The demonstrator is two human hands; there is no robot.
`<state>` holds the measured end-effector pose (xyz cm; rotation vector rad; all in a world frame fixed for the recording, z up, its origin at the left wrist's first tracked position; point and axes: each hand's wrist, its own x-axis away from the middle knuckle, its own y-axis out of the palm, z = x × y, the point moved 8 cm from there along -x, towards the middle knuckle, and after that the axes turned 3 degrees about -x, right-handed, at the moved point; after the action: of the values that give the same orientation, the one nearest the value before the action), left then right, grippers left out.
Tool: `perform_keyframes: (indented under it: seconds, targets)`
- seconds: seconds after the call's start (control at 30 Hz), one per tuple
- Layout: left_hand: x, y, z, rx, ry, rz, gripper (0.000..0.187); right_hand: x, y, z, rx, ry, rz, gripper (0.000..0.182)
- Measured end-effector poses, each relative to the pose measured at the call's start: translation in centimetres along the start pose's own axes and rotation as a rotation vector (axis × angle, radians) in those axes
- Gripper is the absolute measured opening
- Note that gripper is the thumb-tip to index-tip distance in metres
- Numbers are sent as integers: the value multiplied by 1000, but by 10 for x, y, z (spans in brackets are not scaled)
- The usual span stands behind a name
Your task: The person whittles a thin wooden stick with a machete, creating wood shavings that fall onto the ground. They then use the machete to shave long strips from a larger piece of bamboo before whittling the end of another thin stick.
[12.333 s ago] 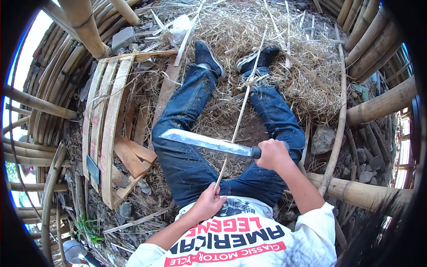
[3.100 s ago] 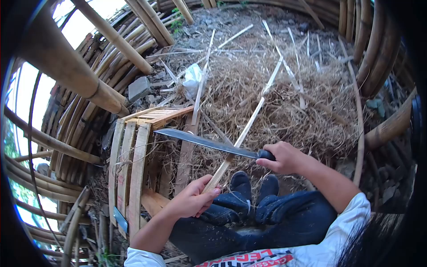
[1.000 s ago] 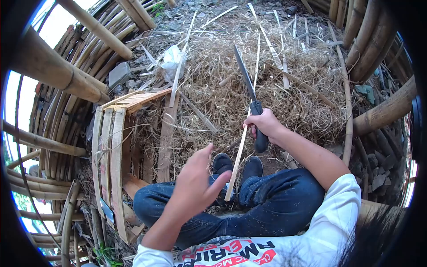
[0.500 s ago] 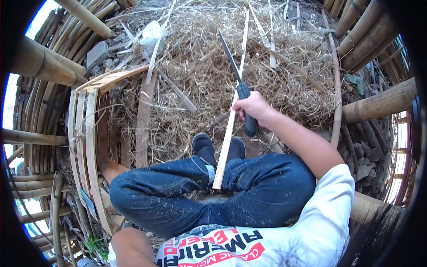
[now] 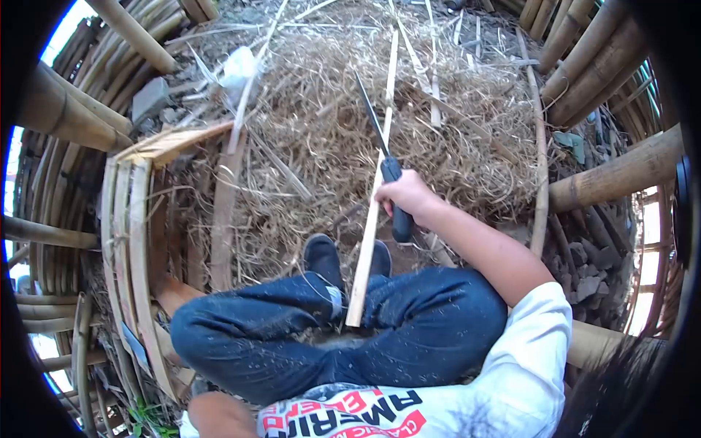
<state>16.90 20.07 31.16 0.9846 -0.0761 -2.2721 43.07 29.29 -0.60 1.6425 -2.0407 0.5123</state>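
My right hand [image 5: 404, 193] is closed around the dark handle of a long-bladed knife [image 5: 391, 171], whose blade points up and away. A long pale bamboo strip [image 5: 366, 263] runs from between my thighs out past the blade, and the thumb side of that hand touches it. The strip's near end lies over my lap. On the left only part of my arm shows at the bottom edge; my left hand is out of view.
Curly shavings [image 5: 314, 146] cover the ground ahead. A wooden slatted frame [image 5: 139, 241] stands at the left. Thick bamboo poles [image 5: 621, 171] jut in on both sides. Stones [image 5: 588, 274] lie at the right, a plastic bag [image 5: 237, 67] at upper left.
The whole view has shifted, so the knife, the strip and my right hand appear slightly lower and further left. The grip looks the same.
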Motion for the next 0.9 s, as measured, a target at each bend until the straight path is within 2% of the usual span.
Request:
perform_keyframes:
  seconds: [0.23,0.33,0.4,0.47,0.53,0.63,0.77,0.8,0.83,0.87,0.9]
  targets:
    - [0,0,-3,10,14,-42,55,-3,5,1,16,13,3,8]
    - [6,1,3,1,21,-38,54,6,-1,-1,65,81,97,8]
    - [10,-2,7,-5,20,8,54,-4,2,7,40,54,0,7]
    - [16,-1,12,-9,32,28,54,9,4,-5,70,77,59,10]
    - [14,1,17,-29,41,40,54,5,3,-2,104,59,-1,9]
    - [17,1,20,-43,85,13,54,10,4,-9,98,47,20,8]
    - [33,-35,20,-84,132,85,54,2,6,-6,25,17,10,6]
    - [40,-48,13,-128,112,134,54,2,5,-3,1,-3,0,6]
    - [52,-67,-8,-235,-2,213,54,2,-1,0,-10,23,13,6]
    - [67,-81,-43,-397,-210,267,54,1,4,0,-19,41,-3,6]
    - [80,-91,-85,-563,-502,237,54,4,5,-7,-7,-4,-17,7]
